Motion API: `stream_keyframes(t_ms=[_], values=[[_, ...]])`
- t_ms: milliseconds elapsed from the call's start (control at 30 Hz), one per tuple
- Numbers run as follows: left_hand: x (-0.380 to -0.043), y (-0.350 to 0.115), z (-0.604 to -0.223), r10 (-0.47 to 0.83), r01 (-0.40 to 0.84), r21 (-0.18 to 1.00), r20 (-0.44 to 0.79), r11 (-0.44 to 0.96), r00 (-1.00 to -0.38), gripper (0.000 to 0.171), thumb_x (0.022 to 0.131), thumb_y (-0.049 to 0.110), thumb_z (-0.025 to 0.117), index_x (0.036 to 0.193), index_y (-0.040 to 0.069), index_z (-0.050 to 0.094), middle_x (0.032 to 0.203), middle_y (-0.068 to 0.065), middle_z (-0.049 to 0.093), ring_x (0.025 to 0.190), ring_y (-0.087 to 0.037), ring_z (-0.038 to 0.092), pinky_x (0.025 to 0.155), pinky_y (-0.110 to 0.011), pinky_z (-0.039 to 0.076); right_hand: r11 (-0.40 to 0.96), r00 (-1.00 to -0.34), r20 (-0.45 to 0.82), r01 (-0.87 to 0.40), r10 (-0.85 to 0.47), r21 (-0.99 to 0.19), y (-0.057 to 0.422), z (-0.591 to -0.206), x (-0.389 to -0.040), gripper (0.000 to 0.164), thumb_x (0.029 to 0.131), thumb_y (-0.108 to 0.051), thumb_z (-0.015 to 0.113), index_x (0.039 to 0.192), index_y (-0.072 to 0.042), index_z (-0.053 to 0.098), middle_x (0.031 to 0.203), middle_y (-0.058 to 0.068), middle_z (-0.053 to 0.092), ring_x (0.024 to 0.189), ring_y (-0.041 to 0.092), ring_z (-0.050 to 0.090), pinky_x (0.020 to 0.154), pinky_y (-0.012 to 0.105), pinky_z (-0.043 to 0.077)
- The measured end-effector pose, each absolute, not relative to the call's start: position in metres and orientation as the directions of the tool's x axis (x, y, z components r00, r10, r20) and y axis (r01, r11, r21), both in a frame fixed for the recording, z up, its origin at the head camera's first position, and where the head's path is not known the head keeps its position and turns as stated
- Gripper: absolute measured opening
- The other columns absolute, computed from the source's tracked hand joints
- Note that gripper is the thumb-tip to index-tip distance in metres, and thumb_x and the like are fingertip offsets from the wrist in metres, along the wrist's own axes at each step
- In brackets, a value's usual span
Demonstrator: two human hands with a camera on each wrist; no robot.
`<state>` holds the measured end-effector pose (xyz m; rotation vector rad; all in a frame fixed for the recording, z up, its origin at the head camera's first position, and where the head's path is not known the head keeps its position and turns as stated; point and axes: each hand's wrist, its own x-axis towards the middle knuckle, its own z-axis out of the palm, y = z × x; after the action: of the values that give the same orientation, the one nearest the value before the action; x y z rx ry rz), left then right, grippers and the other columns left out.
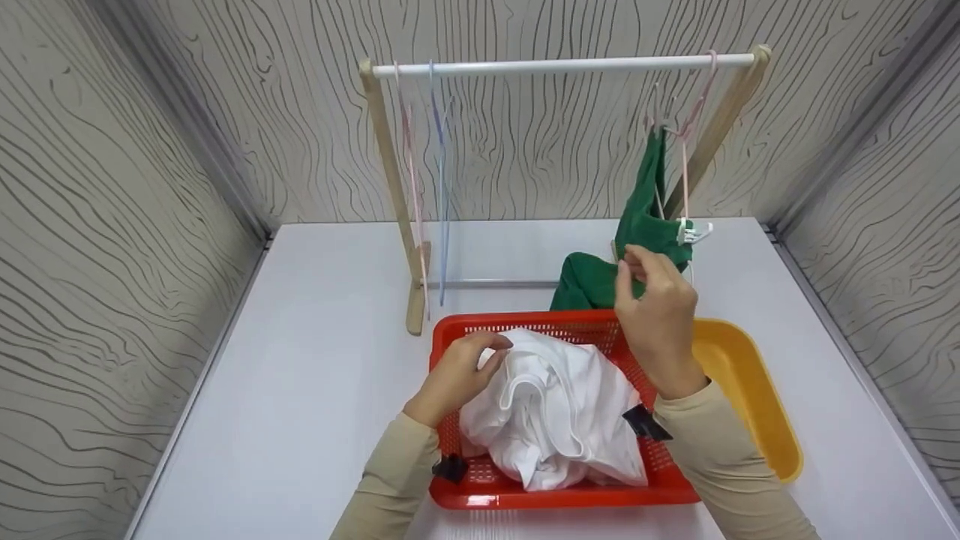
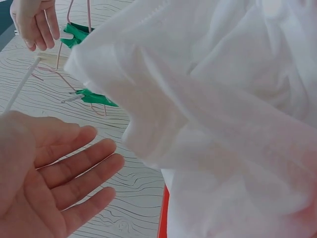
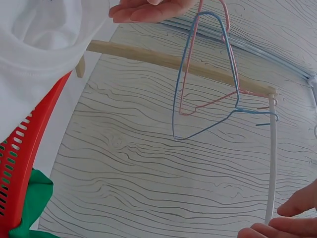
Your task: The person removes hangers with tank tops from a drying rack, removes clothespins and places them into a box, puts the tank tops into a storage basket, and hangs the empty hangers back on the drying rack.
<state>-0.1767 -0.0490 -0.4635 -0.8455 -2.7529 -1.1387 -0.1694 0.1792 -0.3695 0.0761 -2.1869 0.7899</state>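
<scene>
A heap of white fabric (image 1: 555, 405) lies bunched in the red basket (image 1: 525, 499). My left hand (image 1: 457, 375) hovers over the basket's left side beside the white fabric; its fingers are loosely bent and hold nothing, as the hand (image 2: 64, 183) also shows in the left wrist view. Farther right, my right hand (image 1: 660, 315) is raised above the basket's right side, thumb and fingers apart, in front of a green garment (image 1: 645, 217). That garment hangs from a pink hanger (image 1: 685, 176), with a white clip (image 1: 688, 234) on its edge, and its lower part drapes behind the basket.
A rack with a white rod (image 1: 562, 66) and wooden side posts (image 1: 390, 157) stands at the back. On its left hang a pink hanger (image 1: 412, 172) and a blue hanger (image 1: 442, 195). A yellow tub (image 1: 772, 405) sits right of the basket, partly behind my right arm.
</scene>
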Motion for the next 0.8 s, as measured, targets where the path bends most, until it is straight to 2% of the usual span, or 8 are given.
stream_keyframes(t_ms=[133,200,300,367,433,600,800], values=[[-0.177,-0.048,-0.464,0.467,0.501,0.643,0.241,0.58,-0.851,0.018,0.093,0.009,0.06,0.11,0.007,0.066,0.11,-0.01,0.072,0.107,-0.024,0.067,0.097,-0.039,0.053,0.812,-0.671,0.712,-0.288,0.208,-0.508,0.183,-0.368,-0.167,0.02,0.09,-0.002,0.063,0.106,0.01,0.065,0.094,0.025,0.068,0.086,0.037,0.069,0.083,0.049,0.056],[-0.177,-0.048,-0.464,0.464,0.493,0.648,0.234,0.581,-0.854,0.019,0.093,0.009,0.061,0.111,0.007,0.066,0.11,-0.01,0.072,0.107,-0.024,0.067,0.097,-0.039,0.053,0.812,-0.656,0.722,-0.287,0.22,-0.508,0.185,-0.367,-0.165,0.02,0.09,-0.002,0.063,0.105,0.01,0.065,0.095,0.025,0.069,0.085,0.037,0.069,0.083,0.045,0.057],[-0.178,-0.047,-0.463,0.463,0.491,0.646,0.231,0.585,-0.856,0.02,0.093,0.01,0.061,0.112,0.007,0.066,0.111,-0.01,0.071,0.107,-0.024,0.067,0.097,-0.039,0.053,0.804,-0.621,0.746,-0.304,0.239,-0.511,0.19,-0.365,-0.163,0.018,0.09,-0.002,0.063,0.103,0.009,0.067,0.093,0.025,0.07,0.084,0.037,0.07,0.088,0.017,0.053],[-0.179,-0.047,-0.461,0.462,0.485,0.651,0.225,0.583,-0.858,0.02,0.094,0.011,0.06,0.112,0.007,0.066,0.112,-0.01,0.071,0.108,-0.024,0.067,0.098,-0.038,0.053,0.802,-0.593,0.764,-0.313,0.253,-0.509,0.193,-0.364,-0.162,0.018,0.09,-0.002,0.063,0.102,0.01,0.067,0.092,0.025,0.07,0.083,0.037,0.07,0.088,0.001,0.043],[-0.18,-0.046,-0.459,0.463,0.493,0.646,0.235,0.583,-0.855,0.019,0.094,0.011,0.06,0.112,0.007,0.066,0.111,-0.01,0.071,0.108,-0.024,0.067,0.099,-0.038,0.053,0.801,-0.568,0.78,-0.321,0.264,-0.505,0.197,-0.362,-0.162,0.017,0.09,-0.001,0.063,0.101,0.011,0.067,0.091,0.026,0.07,0.083,0.038,0.07,0.087,-0.008,0.031],[-0.185,-0.047,-0.46,0.456,0.487,0.65,0.233,0.584,-0.859,0.019,0.095,0.011,0.058,0.112,0.006,0.066,0.11,-0.011,0.071,0.107,-0.023,0.067,0.099,-0.037,0.052,0.798,-0.526,0.792,-0.309,0.309,-0.517,0.207,-0.356,-0.162,0.017,0.089,0.0,0.062,0.1,0.013,0.066,0.092,0.028,0.07,0.082,0.04,0.069,0.085,-0.008,0.032],[-0.191,-0.048,-0.465,0.455,0.522,0.634,0.284,0.571,-0.844,0.017,0.094,0.008,0.059,0.108,0.003,0.067,0.106,-0.012,0.072,0.101,-0.023,0.068,0.094,-0.036,0.054,0.801,-0.533,0.766,-0.247,0.359,-0.546,0.22,-0.351,-0.162,0.02,0.091,-0.004,0.061,0.1,0.013,0.066,0.093,0.029,0.069,0.083,0.04,0.068,0.083,-0.009,0.031]])
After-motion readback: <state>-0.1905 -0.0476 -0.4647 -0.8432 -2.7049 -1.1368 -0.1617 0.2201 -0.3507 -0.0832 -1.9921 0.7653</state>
